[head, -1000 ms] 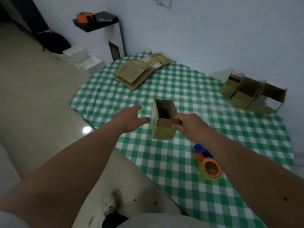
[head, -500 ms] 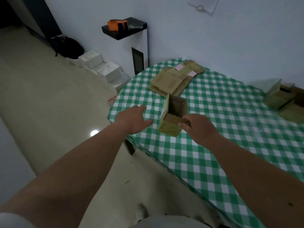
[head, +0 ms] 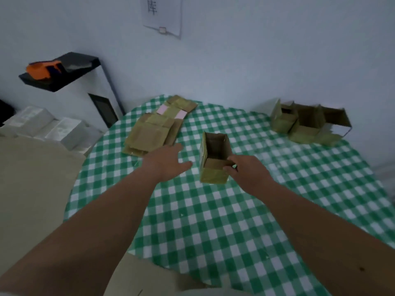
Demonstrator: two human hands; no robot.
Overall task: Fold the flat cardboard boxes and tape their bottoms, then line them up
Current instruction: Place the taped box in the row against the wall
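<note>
A small folded cardboard box [head: 213,176] stands open side up near the middle of the round table with the green checked cloth [head: 213,221]. My right hand [head: 245,174] pinches the box's near flap at its right corner. My left hand [head: 166,161] hovers just left of the box with fingers spread, holding nothing. A pile of flat cardboard boxes [head: 154,129] lies at the far left of the table. Three folded boxes [head: 307,122] stand side by side at the far right by the wall.
A black shelf [head: 64,71] with an orange object [head: 42,69] hangs on the wall at left. White packages [head: 53,129] sit on the floor below it. A paper sheet [head: 164,13] is stuck on the wall. The tape dispenser is out of view.
The view has swung up and right, so the row of folded boxes shows again and the tape dispenser has left the frame. My hands keep their places around the box.
</note>
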